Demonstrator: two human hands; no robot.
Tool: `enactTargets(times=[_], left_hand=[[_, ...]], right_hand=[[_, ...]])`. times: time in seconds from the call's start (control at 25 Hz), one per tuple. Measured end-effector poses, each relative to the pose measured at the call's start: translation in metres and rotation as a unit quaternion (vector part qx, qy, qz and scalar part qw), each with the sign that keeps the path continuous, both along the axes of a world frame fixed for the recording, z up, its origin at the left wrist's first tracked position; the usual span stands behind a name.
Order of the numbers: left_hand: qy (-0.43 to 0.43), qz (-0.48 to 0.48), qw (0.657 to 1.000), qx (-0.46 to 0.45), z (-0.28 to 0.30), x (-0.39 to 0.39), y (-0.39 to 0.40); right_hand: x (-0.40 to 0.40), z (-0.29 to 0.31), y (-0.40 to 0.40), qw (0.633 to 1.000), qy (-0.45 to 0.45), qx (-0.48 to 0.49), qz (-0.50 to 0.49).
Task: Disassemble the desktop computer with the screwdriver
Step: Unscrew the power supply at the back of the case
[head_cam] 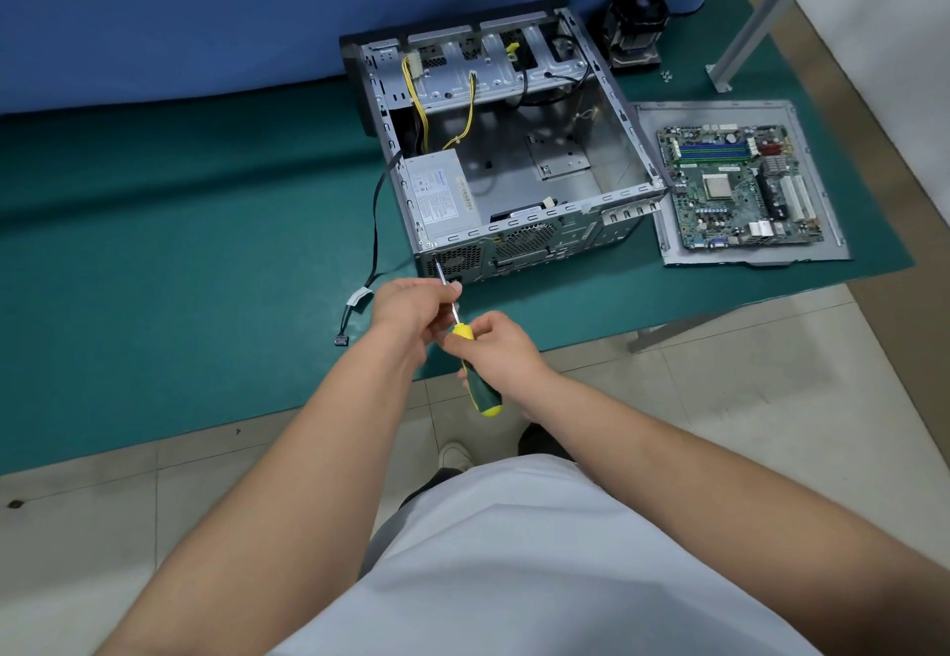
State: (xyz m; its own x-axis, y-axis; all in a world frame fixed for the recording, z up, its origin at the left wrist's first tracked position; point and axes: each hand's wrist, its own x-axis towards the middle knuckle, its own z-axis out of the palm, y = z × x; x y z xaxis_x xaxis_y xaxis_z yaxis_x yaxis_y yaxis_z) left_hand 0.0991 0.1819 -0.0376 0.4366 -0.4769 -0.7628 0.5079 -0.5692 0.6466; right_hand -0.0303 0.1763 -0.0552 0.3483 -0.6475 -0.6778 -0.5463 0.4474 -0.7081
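**Disassembly status: motherboard out, power supply still mounted**

The computer case [506, 157] lies open in the upper centre of the frame on the green mat [180, 223]. Its side panel [822, 249] rests flat at centre right, and the motherboard [735, 187] lies on top of it, fully clear of the case. A cooler [635, 28] stands at upper right behind the case, with a few loose screws [667, 74] just beside it. These parts count as removed.

Still in the case: the power supply [439, 195] in the near-left corner, with its yellow cables [416, 90] running to the drive bay at the rear. A black cable [374, 223] hangs over the left wall onto the mat.

The screwdriver [465, 342] sits at frame centre. The right hand [496, 352] is wrapped round the yellow-and-green handle. The left hand [411, 306] pinches the shaft to steady it. The tip meets the rear panel at its near-left corner, next to the power supply grille; whether it is seated in a screw cannot be told.

Judgement: the work is well past halfway. Remaining steps are likely the power supply screws, then lifting out the supply and its cabling.
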Motion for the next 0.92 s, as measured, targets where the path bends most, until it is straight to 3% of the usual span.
enactTargets(times=[0.12,0.24,0.44,0.64,0.76,0.92], left_hand=[[0.036,0.004,0.999,-0.024,0.001,0.001,0.002],[0.053,0.007,0.998,-0.045,0.001,0.004,0.004],[0.071,-0.018,0.996,-0.053,-0.002,0.001,0.005],[-0.002,-0.018,1.000,-0.012,-0.006,-0.008,0.007],[0.007,0.001,1.000,-0.026,-0.004,-0.008,0.007],[0.024,-0.007,0.999,-0.046,-0.001,-0.007,0.011]], right_hand=[[-0.011,0.006,0.005,0.973,-0.130,0.189,-0.021],[-0.017,0.008,0.007,0.947,-0.174,0.267,-0.049],[-0.013,0.008,0.007,0.959,-0.175,0.189,-0.115],[-0.010,0.008,0.007,0.971,-0.154,0.145,-0.113],[-0.011,0.010,0.007,0.966,-0.168,0.165,-0.107],[-0.020,0.018,0.006,0.942,-0.181,0.271,-0.073]])
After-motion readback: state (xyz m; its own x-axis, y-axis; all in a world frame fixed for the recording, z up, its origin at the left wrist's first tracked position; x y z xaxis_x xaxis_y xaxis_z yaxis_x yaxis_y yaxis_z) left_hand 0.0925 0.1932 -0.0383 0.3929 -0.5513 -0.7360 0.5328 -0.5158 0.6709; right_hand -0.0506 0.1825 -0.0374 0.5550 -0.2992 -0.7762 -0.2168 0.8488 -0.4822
